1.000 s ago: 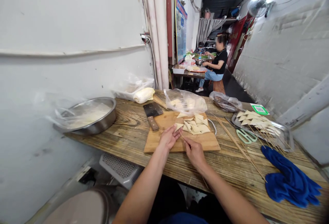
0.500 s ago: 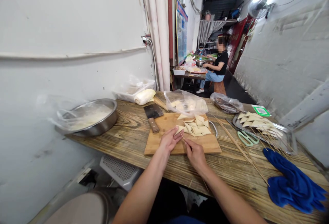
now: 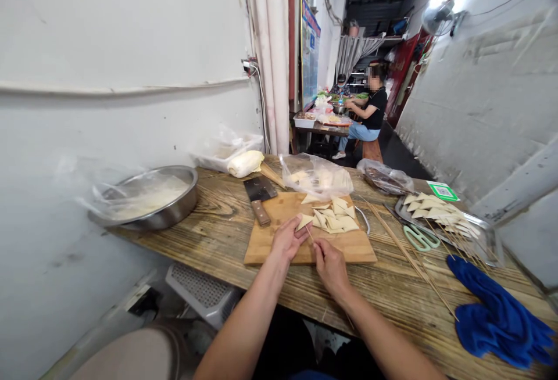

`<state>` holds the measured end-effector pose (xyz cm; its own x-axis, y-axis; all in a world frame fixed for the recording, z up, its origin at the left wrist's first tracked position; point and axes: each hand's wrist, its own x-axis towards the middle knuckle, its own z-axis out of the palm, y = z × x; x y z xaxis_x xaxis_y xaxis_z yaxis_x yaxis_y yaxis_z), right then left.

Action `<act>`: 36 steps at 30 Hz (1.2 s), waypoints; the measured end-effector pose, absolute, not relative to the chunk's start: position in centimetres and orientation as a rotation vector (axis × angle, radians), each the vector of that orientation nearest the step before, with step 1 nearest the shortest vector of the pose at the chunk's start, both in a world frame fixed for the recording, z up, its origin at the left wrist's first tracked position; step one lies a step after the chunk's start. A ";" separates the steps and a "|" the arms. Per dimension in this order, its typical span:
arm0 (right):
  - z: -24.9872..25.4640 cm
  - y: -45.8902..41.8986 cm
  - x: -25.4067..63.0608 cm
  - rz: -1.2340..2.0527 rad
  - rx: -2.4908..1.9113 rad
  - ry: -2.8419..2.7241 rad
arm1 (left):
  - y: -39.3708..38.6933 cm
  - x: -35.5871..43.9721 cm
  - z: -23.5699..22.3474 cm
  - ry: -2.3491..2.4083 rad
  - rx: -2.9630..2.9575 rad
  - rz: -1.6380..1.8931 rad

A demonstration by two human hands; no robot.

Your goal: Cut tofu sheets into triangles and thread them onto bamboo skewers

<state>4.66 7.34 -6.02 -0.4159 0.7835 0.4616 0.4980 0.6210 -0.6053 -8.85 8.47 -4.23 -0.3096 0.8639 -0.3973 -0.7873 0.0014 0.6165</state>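
Note:
My left hand [image 3: 286, 240], over the front of the wooden cutting board [image 3: 264, 246], holds a pale triangular tofu piece [image 3: 304, 221] in its fingers. A thin bamboo skewer [image 3: 310, 233] is pinched in my right hand [image 3: 330, 264], its tip at the held piece; I cannot tell how deep it goes. Just beyond my hands lies a pile of similar tofu pieces [image 3: 337, 220]. A cleaver [image 3: 260, 189] with a wooden handle rests across the board's left edge.
Loose bamboo skewers [image 3: 396, 246], green-handled scissors [image 3: 421, 237], a metal tray [image 3: 494, 246] of skewered pieces and blue gloves [image 3: 497, 316] lie right. Left stands a metal basin [image 3: 170, 211]. Behind are a plastic bag [image 3: 318, 176] and a cabbage [image 3: 245, 164]. A person [image 3: 370, 110] sits farther back.
My hands stay in nearly the same place, with the skewer tip still at the tofu piece. The camera view has shifted very slightly. The seated person's arms have moved a little.

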 end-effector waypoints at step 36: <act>-5.4 7.1 5.7 0.610 -1.043 -2.060 | 8.1 -7.6 -2.3 1.093 0.177 1.616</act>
<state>5.71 7.11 -5.40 -0.3991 0.8262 0.3975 0.4768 0.5574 -0.6797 -7.59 8.06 -2.34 -0.3676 0.8329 -0.4138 -0.6942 0.0504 0.7180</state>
